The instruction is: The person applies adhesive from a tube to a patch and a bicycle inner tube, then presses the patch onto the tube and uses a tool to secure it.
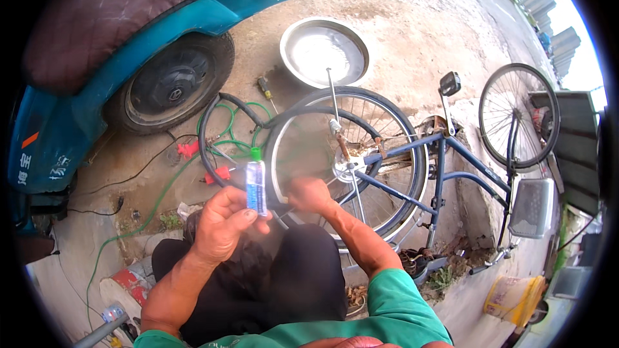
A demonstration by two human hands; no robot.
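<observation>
Teal bodywork of a parked vehicle point(58, 135) fills the far left, its black-tyred wheel point(174, 84) standing on the concrete. A red-and-white bucket point(129, 283) sits low on that side, near a thin green hose point(148, 216) that winds across the ground toward a red fitting point(188, 149). Next comes a loop of black rubber inner tube point(202, 138). In front of its lower part, the left hand point(222, 222) is clamped on a small green-capped squeeze tube point(256, 187), held roughly upright between thumb and fingers, cap at the top. Beyond lies a yellow-handled screwdriver point(264, 87). To the right, the right hand point(311, 194) is blurred, fingers curled, by the near-left part of a bicycle's rear wheel point(403, 116); I cannot tell whether it grips anything. Past that wheel rests a round metal basin point(288, 51). Further right stretch the blue bicycle frame point(477, 164), a pedal point(450, 84), a grey basket point(532, 209), a yellow bucket point(512, 296) and the spoked front wheel point(485, 116).
</observation>
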